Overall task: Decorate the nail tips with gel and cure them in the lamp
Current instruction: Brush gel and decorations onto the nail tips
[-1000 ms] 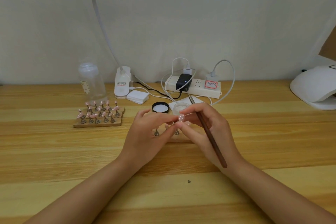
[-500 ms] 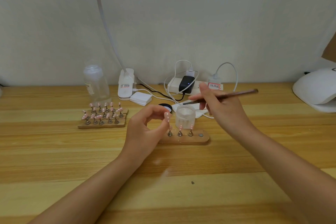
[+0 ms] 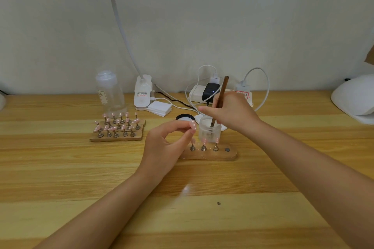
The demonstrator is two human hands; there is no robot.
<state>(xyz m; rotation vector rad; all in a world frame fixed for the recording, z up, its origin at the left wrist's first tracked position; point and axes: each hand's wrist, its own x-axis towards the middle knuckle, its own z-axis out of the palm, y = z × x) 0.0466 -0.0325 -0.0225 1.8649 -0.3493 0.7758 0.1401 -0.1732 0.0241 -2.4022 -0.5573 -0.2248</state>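
Pink nail tip (image 3: 192,125) with white dots: pinched at fingertips of left hand (image 3: 164,145), above left end of wooden holder (image 3: 210,154) carrying three mounted tips. Brush (image 3: 219,100): gripped in curled right hand (image 3: 232,114), bristle end inside frosted jar (image 3: 209,130) just beyond holder. Curing lamp (image 3: 356,99): far right, well apart

A pale, plain wall (image 3: 222,16) rises behind a light wooden table (image 3: 60,168), lit brightly from overhead.

Jar (image 3: 209,130) behind stand (image 3: 210,154) — brush (image 3: 219,100) in jar.
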